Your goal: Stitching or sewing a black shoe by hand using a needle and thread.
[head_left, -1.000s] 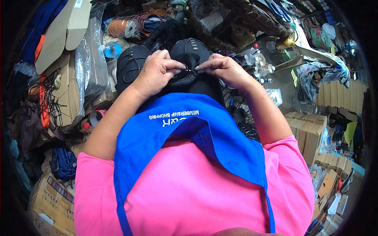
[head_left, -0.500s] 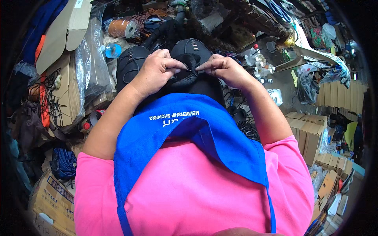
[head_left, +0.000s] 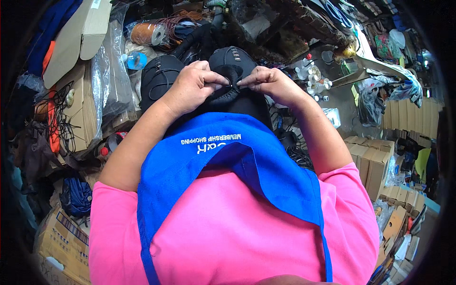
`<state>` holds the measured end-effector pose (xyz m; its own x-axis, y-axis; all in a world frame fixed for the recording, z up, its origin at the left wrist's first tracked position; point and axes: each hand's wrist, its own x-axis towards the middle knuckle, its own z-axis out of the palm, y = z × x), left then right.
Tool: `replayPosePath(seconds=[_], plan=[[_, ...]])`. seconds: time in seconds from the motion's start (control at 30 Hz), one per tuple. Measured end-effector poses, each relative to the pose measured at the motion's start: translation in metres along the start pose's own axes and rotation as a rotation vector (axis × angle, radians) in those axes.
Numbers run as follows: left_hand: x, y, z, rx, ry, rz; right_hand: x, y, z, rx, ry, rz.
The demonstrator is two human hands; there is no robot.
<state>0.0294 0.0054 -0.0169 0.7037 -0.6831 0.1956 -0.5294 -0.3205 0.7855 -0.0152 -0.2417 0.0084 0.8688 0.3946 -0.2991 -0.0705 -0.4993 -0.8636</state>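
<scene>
Across my lap lies a black piece of work [head_left: 222,99] with a stitched, ribbed edge; it resembles a shoe upper, but its full shape is hidden. My left hand [head_left: 194,86] is closed in a pinch over its left side. A tiny bright glint shows at those fingertips, too small to name. From the right, my right hand [head_left: 275,85] pinches close to the same edge, its fingertips a short gap from the left ones. Whatever thin thing it grips cannot be made out. Beneath are my dark-clad legs [head_left: 159,71], with black cord loops on the left one.
A spool of orange cord [head_left: 142,34] and a blue-tinted plastic bottle [head_left: 136,61] stand beyond my left hand. Several small bottles [head_left: 313,78] cluster right of my right hand. Cardboard boxes [head_left: 368,159] are stacked to the right; cardboard sheets [head_left: 66,42] lean at left.
My left fingertips have shifted slightly right, toward the right hand. The right hand stays almost in place, still pinched.
</scene>
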Motion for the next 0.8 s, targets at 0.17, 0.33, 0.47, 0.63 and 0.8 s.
replayPosePath(seconds=[0.17,0.33,0.47,0.63,0.8], plan=[[0.012,-0.011,0.004,-0.181,-0.071,-0.036,0.005,0.009,-0.001,0.041,-0.042,-0.013],[0.011,-0.023,0.003,-0.329,-0.158,-0.025,0.004,0.01,0.003,0.04,-0.027,-0.02],[0.0,-0.012,-0.006,-0.173,-0.084,-0.145,-0.002,0.002,0.009,0.008,0.046,-0.065],[-0.009,0.008,-0.016,0.046,0.013,-0.028,-0.009,-0.022,0.012,-0.122,0.093,0.042],[-0.01,0.007,-0.005,-0.214,0.078,-0.215,-0.006,-0.013,0.02,0.258,0.121,0.133]])
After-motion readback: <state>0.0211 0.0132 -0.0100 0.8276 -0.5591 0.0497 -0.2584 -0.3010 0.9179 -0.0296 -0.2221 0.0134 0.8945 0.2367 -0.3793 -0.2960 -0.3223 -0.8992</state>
